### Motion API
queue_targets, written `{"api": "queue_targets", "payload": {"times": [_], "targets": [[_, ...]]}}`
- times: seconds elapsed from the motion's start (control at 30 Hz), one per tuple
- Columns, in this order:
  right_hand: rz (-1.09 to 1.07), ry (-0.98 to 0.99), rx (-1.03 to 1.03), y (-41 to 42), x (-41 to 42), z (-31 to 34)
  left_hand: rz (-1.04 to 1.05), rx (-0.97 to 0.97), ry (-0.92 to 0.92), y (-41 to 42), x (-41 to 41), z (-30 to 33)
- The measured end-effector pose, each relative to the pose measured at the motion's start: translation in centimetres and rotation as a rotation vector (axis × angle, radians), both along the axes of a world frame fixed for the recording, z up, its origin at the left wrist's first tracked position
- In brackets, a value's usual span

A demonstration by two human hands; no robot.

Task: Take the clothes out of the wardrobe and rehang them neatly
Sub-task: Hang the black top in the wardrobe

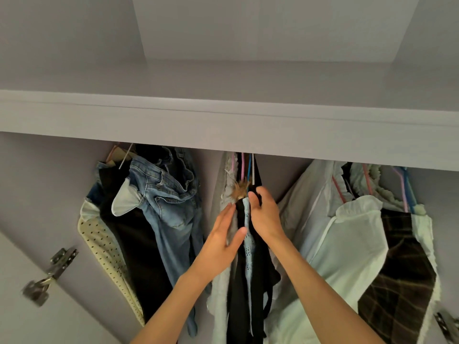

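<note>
We face an open wardrobe (223, 135) with pale lilac walls, a thick shelf across the top and a metal hinge (51, 274) on the door at our lower left. Inside hang three clusters: blue jeans (164, 194) and dark pieces to the left, a white garment (347, 244) with a brown plaid panel to the right, and a narrow middle bunch (244, 256) of black, grey and light-blue clothes. Our left hand (223, 237) lies flat, fingers straight, against that bunch, while our right hand (265, 214) curls around its top, just below the coloured hangers (244, 167).

Left of left hand (221, 240) — faded denim jeans (165, 194), matt; shiny metal hinge (53, 271). Right of right hand (264, 214) — smooth white cloth garment (347, 247).
</note>
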State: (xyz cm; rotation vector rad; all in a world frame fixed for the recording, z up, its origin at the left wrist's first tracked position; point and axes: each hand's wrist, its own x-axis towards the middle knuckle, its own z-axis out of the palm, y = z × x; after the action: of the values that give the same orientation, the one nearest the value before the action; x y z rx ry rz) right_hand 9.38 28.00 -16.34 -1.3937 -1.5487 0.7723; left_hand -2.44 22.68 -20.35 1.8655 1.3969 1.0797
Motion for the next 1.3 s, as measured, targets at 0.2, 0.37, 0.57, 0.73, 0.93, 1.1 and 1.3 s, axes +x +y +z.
{"api": "queue_targets", "payload": {"times": [0.2, 0.37, 0.57, 0.73, 0.93, 1.1, 1.3], "targets": [[0.052, -0.088, -0.058, -1.0, 0.4, 0.8, -0.029, -0.022, -0.022, -0.4, -0.6, 0.4], [-0.001, -0.308, 0.083, -2.5, 0.8, 1.0, -0.004, 0.041, 0.157, 0.3, -2.3, 0.7], [0.143, -0.676, 0.458, -3.4, 0.0, 2.4, 0.29, 0.318, 0.529, -2.1, -6.1, 2.9], [0.394, -0.708, 0.472, -6.9, -3.6, 1.0, 0.505, 0.195, 0.599, -9.3, -8.4, 0.8], [0.789, -0.717, 0.529, -14.2, -10.3, -2.5, 0.819, -0.067, 0.623, -22.4, -12.4, -1.5], [1.105, -0.615, 0.634, -22.1, -15.8, -3.1, 1.129, -0.24, 0.562, -34.8, -13.4, -3.0], [1.449, -0.549, 0.676, -35.4, -20.7, -5.0, 1.433, -0.408, 0.486, -52.5, -12.5, -4.0]]}}
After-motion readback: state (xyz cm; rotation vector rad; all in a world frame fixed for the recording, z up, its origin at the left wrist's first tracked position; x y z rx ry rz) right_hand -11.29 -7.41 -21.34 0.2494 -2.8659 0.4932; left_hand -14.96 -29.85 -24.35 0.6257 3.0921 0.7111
